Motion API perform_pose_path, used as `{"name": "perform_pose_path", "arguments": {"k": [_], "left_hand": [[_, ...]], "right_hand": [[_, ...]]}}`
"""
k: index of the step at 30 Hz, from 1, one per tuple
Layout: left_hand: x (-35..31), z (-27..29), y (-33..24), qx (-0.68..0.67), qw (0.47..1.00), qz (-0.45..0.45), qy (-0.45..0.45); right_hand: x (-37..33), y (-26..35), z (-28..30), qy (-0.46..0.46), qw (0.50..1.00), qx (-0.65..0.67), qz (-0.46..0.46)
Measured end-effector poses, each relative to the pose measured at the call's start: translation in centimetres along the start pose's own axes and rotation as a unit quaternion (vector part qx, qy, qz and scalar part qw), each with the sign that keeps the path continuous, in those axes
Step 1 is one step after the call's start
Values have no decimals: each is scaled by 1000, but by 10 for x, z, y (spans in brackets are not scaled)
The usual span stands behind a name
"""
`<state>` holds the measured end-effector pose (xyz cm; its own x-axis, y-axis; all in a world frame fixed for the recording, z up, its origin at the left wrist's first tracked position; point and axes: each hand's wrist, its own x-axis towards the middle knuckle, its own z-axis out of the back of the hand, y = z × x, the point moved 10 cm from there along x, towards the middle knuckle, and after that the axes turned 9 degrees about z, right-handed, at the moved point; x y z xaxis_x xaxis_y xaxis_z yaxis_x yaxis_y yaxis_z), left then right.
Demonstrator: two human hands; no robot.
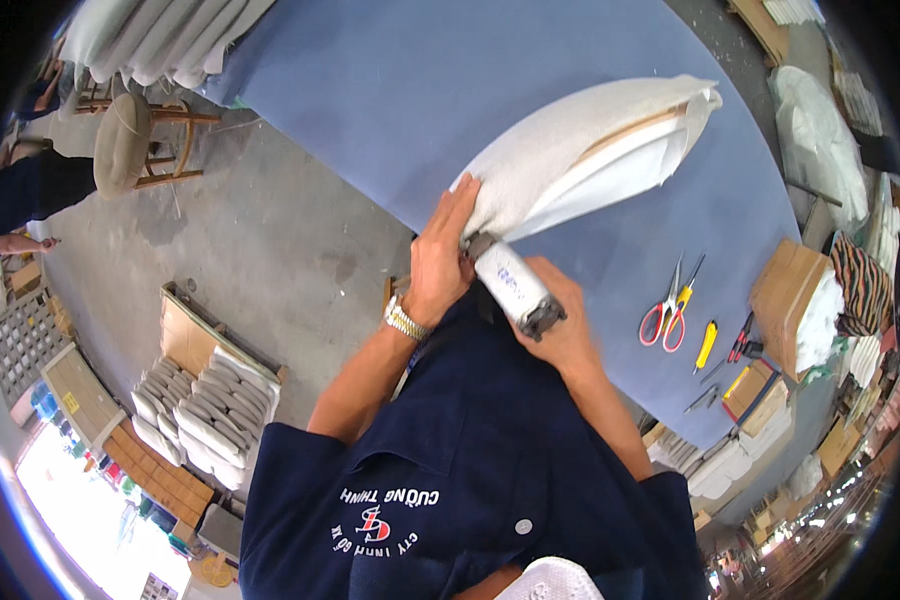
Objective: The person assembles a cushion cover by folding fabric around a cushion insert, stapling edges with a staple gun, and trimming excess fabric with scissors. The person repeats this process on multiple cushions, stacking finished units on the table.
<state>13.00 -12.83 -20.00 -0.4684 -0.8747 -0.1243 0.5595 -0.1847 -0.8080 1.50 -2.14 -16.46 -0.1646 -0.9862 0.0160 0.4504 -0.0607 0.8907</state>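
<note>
A light grey upholstered seat pad (pixel 545 140) stands tilted on the blue-topped table, its wooden edge and white underside facing right. My left hand (pixel 442 255), with a metal watch at the wrist, grips the pad's near end, fingers pressed along the fabric. In my right hand (pixel 568 325) is a staple gun (pixel 510 280) with a white body and dark ends. Its nose touches or nearly touches the pad's near edge, close to my left fingers. My right fingers are partly hidden behind the tool.
Red-handled scissors (pixel 662 322), a yellow-handled tool (pixel 687 295), a yellow cutter (pixel 706 346) and red-and-black pliers (pixel 741 338) lie on the table's right (pixel 610 260). A cardboard box (pixel 788 300) stands beyond. Grey pads (pixel 205 410) are stacked at left, near a wooden chair (pixel 170 145) and another person (pixel 45 195).
</note>
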Motion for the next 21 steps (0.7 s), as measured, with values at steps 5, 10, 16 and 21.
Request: {"name": "perform_pose_path", "arguments": {"k": [5, 10, 16, 21], "left_hand": [[-4, 1, -4, -11, 1000, -20, -1], [-3, -9, -1, 14, 1000, -14, -3], [4, 0, 1, 33, 999, 10, -8], [3, -5, -11, 67, 997, 3, 36]], "right_hand": [[-5, 4, 4, 3, 1000, 2, 5], [-43, -27, 29, -37, 999, -3, -15], [-85, -109, 88, -74, 961, -166, -207], [-113, -185, 112, -174, 933, -229, -218]]}}
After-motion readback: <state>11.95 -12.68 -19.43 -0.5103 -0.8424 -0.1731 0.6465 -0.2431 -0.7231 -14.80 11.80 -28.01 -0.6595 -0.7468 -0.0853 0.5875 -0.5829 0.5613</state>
